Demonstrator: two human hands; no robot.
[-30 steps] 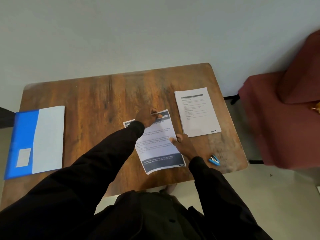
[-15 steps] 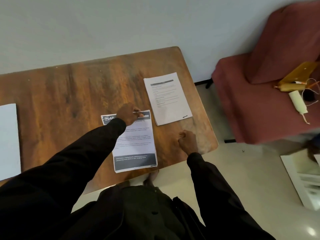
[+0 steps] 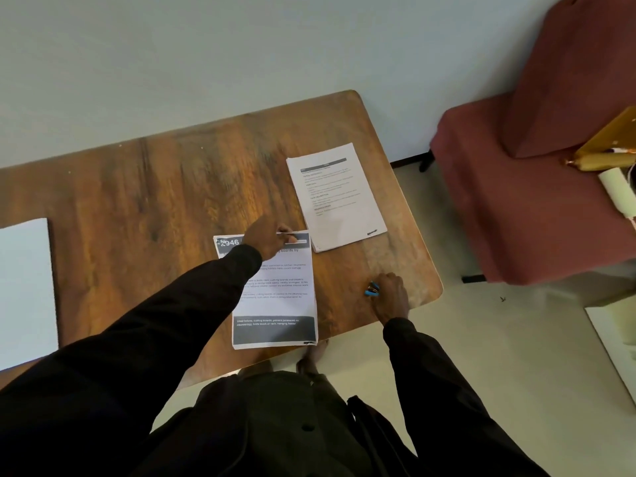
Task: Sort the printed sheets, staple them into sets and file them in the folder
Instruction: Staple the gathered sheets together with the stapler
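stapler [image 3: 372,289] mostly hidden under right hand [image 3: 391,295] | sheet [image 3: 277,294] heading partly covered by left hand [image 3: 265,241] | folder [image 3: 24,287] cut off by left edge | stack [image 3: 335,197] print too small to read | chair [image 3: 516,208] cut off right

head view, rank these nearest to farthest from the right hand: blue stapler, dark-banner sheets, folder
1. blue stapler: at the fingers of the right hand, front right.
2. dark-banner sheets: to its left, centre, pinched at the top by the left hand.
3. folder: far left edge of view.
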